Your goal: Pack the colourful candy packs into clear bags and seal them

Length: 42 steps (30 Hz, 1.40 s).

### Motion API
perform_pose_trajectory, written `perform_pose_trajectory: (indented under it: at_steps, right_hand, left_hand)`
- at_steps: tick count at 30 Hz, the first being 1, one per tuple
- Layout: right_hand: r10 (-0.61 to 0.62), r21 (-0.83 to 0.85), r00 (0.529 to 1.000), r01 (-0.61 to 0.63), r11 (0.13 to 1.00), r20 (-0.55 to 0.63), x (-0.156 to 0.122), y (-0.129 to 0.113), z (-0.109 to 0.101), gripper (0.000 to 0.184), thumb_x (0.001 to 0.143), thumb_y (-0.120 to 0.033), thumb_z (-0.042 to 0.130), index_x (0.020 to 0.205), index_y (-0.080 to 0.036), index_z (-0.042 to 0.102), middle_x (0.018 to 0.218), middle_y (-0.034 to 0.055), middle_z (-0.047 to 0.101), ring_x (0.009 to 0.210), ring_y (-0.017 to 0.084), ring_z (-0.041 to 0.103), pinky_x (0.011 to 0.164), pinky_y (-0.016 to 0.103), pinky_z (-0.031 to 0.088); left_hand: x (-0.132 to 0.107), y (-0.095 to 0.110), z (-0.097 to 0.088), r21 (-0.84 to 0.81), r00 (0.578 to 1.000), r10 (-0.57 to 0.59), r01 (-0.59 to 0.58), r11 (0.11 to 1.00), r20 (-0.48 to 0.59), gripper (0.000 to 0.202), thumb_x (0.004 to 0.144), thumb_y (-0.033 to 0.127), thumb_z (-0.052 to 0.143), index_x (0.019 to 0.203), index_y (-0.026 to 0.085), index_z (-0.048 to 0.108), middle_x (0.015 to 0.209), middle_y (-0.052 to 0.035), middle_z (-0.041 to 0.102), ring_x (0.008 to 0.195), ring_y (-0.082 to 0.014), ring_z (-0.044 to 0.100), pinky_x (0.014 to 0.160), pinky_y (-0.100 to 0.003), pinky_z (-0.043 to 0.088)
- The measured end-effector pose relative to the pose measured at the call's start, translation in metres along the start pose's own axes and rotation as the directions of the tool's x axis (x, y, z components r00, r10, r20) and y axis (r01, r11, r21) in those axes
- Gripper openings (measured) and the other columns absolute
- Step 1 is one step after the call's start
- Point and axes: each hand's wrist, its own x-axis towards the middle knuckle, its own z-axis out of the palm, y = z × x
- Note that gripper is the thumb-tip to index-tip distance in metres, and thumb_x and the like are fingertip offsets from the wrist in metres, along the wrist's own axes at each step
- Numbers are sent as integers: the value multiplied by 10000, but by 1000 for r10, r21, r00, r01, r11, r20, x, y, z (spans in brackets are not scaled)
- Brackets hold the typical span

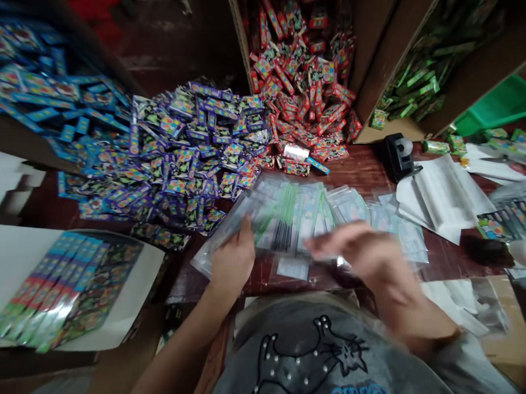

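A fanned stack of clear plastic sleeves (pixel 297 212) with green and white printing lies on the dark red table in front of me. My left hand (pixel 232 259) rests on the stack's left end, fingers curled down on a sleeve. My right hand (pixel 360 249) hovers over the stack's right part, smeared by motion, fingers reaching left. Purple packets (pixel 182 148) form a large heap beyond the left hand. Red packets (pixel 301 77) spill from a cardboard box behind the stack.
Blue packets (pixel 38 80) fill the far left. Filled sleeves (pixel 65 288) lie on a white sheet at the near left. Green packets (pixel 423 70) sit in a box at the back right, near a black tape dispenser (pixel 396 155), white papers (pixel 439 194) and a green bin (pixel 503 102).
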Motion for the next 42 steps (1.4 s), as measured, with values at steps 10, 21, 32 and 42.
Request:
perform_pose_trajectory:
  at_steps: [10, 21, 32, 42]
  right_hand:
    - [159, -381, 976, -92, 920, 149, 50, 62, -6, 279, 1085, -480, 671, 1052, -204, 694, 966, 64, 736, 912, 223, 700, 860, 383, 584]
    - [318, -254, 942, -283, 925, 110, 39, 59, -34, 253, 1091, -464, 648, 1154, -236, 738, 1280, 98, 789, 1136, 238, 758, 1154, 512, 515]
    - [601, -451, 721, -689, 568, -344, 4, 111, 74, 385, 1156, -550, 377, 1112, -223, 575, 793, 69, 780, 637, 227, 703, 567, 303, 386]
    - [423, -548, 798, -602, 580, -429, 35, 147, -35, 466, 1085, -505, 637, 1413, -178, 582, 1277, 180, 767, 1143, 311, 732, 872, 396, 570]
  left_hand:
    - [-19, 33, -31, -655, 989, -54, 134, 743, 141, 373, 1000, 439, 718, 1310, 248, 796, 1235, -62, 853, 1100, -265, 837, 1056, -402, 657]
    - [22, 49, -2, -803, 847, 4, 502, 321, 531, 458, 772, 542, 916, 1056, 191, 840, 1103, -113, 869, 1015, -283, 828, 1001, -446, 660]
    - [8, 60, 58, -779, 942, -187, 336, 529, 280, 591, 996, 574, 702, 1434, 193, 589, 1360, -180, 772, 1222, -291, 765, 1069, -438, 608]
    - [32, 32, 33, -552, 990, -134, 91, 829, -39, 729, 1039, 508, 652, 1653, 210, 396, 1509, -235, 594, 1147, -274, 733, 841, -394, 667]
